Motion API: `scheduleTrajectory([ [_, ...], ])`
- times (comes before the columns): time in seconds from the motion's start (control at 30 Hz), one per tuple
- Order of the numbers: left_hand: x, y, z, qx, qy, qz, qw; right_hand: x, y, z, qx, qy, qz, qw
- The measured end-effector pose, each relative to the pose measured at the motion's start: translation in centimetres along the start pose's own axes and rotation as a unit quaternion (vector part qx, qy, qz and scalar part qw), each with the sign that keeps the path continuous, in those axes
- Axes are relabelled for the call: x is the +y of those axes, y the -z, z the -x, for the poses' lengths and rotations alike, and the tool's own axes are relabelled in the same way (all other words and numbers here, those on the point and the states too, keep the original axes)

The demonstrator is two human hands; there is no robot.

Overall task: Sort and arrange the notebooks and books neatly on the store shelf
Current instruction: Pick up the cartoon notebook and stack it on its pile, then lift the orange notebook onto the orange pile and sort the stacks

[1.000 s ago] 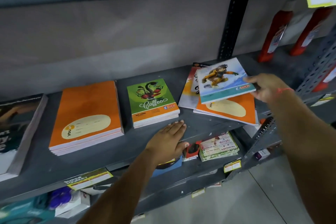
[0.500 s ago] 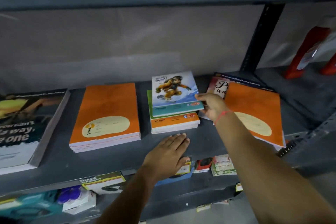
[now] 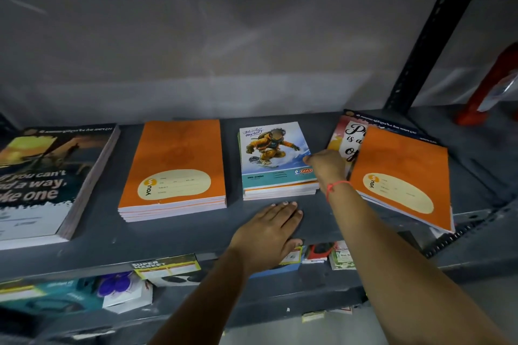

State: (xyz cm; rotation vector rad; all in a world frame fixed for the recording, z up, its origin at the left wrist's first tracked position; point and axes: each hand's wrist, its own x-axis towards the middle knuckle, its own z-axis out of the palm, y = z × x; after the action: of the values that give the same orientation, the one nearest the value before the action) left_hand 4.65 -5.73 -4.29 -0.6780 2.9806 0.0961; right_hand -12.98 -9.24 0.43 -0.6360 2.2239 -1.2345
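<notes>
My right hand (image 3: 326,166) pinches the right edge of the glossy blue snowboarder-cover notebook (image 3: 276,155), lying atop the small middle stack (image 3: 280,192). My left hand (image 3: 267,231) lies flat, fingers spread, on the grey metal shelf (image 3: 173,238). Letting go carelessly could leave the cover skewed.
</notes>
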Motion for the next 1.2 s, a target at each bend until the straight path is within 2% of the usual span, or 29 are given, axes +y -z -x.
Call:
scheduleTrajectory([
  [0.13, -0.1, -0.2, 0.2, 0.038, -0.001, -0.016, 0.999, 0.4, -0.1, 0.5, 0.019, 0.039, 0.068, 0.997],
  [0.27, -0.1, -0.3, 0.1, 0.06, -0.003, 0.017, 0.998, 1.2, -0.1, 0.7, 0.03, 0.097, 0.14, 0.985],
  [0.4, 0.1, 0.2, 0.1, 0.045, 0.001, 0.017, 0.999, 1.9, 1.2, 1.0, 0.03, 0.097, 0.098, 0.99],
  [0.57, 0.6, 0.1, -0.6, 0.088, 0.014, 0.013, 0.996, 3.1, 5.1, 0.9, 0.139, 0.111, 0.091, 0.98],
  [0.67, 2.4, 0.1, -3.0, 0.144, 0.007, 0.045, 0.988, 4.2, 8.4, 0.4, 0.2, 0.09, 0.161, 0.962],
  [0.8, 7.9, 3.7, -8.1, 0.212, 0.025, 0.205, 0.955, 7.1, 13.3, 0.2, 0.202, -0.027, 0.257, 0.945],
  [0.9, 10.2, 5.6, -12.2, 0.157, 0.123, 0.307, 0.931, 9.1, 16.1, 0.1, 0.18, -0.09, 0.252, 0.946],
  [1.03, 10.1, 6.3, -16.3, 0.081, 0.233, 0.307, 0.919, 10.7, 17.8, -1.1, 0.159, -0.102, 0.19, 0.963],
  [1.13, 9.3, 6.5, -17.8, 0.041, 0.299, 0.349, 0.887, 10.9, 18.9, -1.5, 0.157, -0.115, 0.139, 0.971],
  [1.2, 8.5, 6.4, -18.5, 0.014, 0.31, 0.416, 0.855, 10.8, 19.7, -1.6, 0.151, -0.129, 0.112, 0.974],
])
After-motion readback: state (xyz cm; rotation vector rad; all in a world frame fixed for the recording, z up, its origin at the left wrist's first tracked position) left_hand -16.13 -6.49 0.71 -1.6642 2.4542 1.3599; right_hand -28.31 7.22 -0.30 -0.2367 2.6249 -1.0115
